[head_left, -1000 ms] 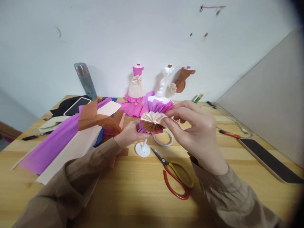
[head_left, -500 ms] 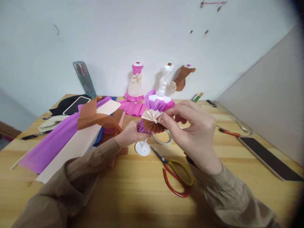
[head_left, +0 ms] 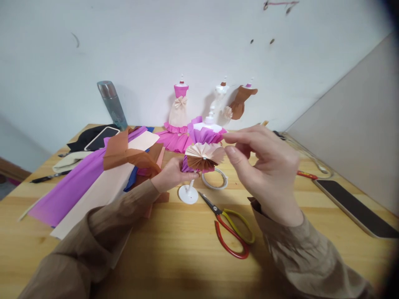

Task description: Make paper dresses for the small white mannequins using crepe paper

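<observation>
My left hand (head_left: 170, 175) is closed around the lower part of a small dress form, just above its white round base (head_left: 188, 195). Ruffled purple crepe paper (head_left: 204, 136) wraps the form. A pleated paper rosette (head_left: 205, 150), cream above and brown below with a small shiny centre, sits on its front. My right hand (head_left: 266, 170) hovers just right of the rosette, thumb and index finger apart with nothing visible between them. Scissors (head_left: 229, 228) with red and yellow handles lie below on the table. Behind the form lies a roll of tape (head_left: 215, 179).
Purple crepe paper (head_left: 71, 187), with cream, brown and blue sheets, is piled at left beside a phone (head_left: 101, 139) and a bottle (head_left: 112, 106). A pink-and-cream dress form (head_left: 178, 110) and a brown one (head_left: 241, 101) stand by the wall. Another phone (head_left: 355, 207) lies right.
My right hand has let go of the rosette's right edge and drawn back to the right, its fingers parting. My left hand keeps its hold on the dress form.
</observation>
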A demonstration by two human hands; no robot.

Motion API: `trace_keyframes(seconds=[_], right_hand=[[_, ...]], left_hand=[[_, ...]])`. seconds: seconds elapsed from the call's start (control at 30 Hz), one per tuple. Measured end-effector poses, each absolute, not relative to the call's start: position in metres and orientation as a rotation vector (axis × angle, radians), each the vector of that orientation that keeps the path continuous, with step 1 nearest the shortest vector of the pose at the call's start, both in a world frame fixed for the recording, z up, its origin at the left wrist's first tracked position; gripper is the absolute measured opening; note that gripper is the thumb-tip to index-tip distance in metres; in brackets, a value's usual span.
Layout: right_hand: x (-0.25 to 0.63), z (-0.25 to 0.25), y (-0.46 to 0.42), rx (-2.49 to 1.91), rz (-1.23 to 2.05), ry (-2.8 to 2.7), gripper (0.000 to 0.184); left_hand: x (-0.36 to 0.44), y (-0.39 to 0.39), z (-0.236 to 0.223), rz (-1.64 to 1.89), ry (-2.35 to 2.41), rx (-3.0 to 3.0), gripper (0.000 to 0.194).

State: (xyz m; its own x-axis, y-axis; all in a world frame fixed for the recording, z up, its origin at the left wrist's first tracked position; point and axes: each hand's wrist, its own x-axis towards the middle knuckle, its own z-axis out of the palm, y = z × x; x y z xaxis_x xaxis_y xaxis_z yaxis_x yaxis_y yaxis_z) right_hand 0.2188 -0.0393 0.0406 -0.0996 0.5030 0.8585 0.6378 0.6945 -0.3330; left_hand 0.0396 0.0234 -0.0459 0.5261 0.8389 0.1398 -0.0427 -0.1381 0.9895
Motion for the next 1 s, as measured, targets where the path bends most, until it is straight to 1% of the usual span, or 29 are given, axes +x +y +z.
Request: trace_keyframes(seconds=[0.07, 0.17, 0.3, 0.4, 0.53, 0.63, 0.7, 0.77, 0.93, 1.0], right_hand=[[0.223, 0.04, -0.037, -0.918, -0.171, -1.697, 0.018], [0.229, 0.037, -0.031, -0.974, -0.173, -1.663, 0.016], [0.234, 0.031, -0.018, -1.091, -0.066, -1.704, 0.011], [0.24, 0.022, -0.006, -1.226, 0.129, -1.813, 0.009], [0.245, 0.006, 0.009, -1.369, 0.591, -2.058, 0.022], [0.239, -0.006, 0.014, -1.248, 0.925, -2.149, 0.028], [0.231, -0.014, 0.016, -1.125, 1.018, -2.138, 0.029], [0.222, -0.021, 0.016, -1.093, 1.062, -2.094, 0.03], [0.21, -0.033, 0.016, -1.1, 1.273, -2.009, 0.029], [0.209, -0.038, 0.016, -1.11, 1.291, -1.986, 0.027]], left_hand=[[0.038, 0.026, -0.048, 0.898, 0.726, 1.465, 0.029], [0.035, 0.029, -0.049, 0.872, 0.776, 1.404, 0.033], [0.032, 0.028, -0.041, 0.826, 0.777, 1.212, 0.041], [0.031, 0.025, -0.037, 0.798, 0.77, 1.122, 0.047], [0.031, 0.026, -0.042, 0.799, 0.746, 1.138, 0.048], [0.031, 0.03, -0.049, 0.847, 0.733, 1.179, 0.046], [0.032, 0.032, -0.052, 0.893, 0.736, 1.225, 0.043], [0.032, 0.033, -0.054, 0.95, 0.751, 1.279, 0.041], [0.032, 0.034, -0.053, 1.067, 0.769, 1.375, 0.051], [0.031, 0.035, -0.053, 1.054, 0.754, 1.407, 0.05]])
